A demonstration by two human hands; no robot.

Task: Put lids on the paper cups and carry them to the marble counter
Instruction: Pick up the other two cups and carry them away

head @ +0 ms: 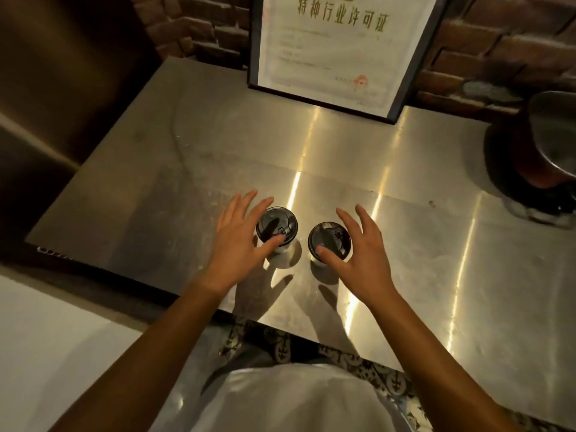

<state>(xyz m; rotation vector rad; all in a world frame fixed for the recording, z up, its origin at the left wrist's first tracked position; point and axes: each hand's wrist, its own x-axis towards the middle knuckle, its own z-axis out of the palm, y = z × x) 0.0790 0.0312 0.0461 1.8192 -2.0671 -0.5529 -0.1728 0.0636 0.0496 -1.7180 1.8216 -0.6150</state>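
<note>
Two paper cups with black lids stand side by side on a steel counter (218,145). The left cup (276,224) has my left hand (240,238) spread beside and over it, thumb resting at the lid's near edge. The right cup (329,236) has my right hand (361,254) spread at its right side, thumb touching the lid's near edge. Both hands have fingers apart and neither is closed around a cup. Only the white lower walls of the cups show under the lids.
A framed certificate (327,48) leans against the brick wall at the back of the counter. A dark metal pot on a base (542,145) stands at the right edge. A pale surface (46,332) lies lower left, a dark panel at the left.
</note>
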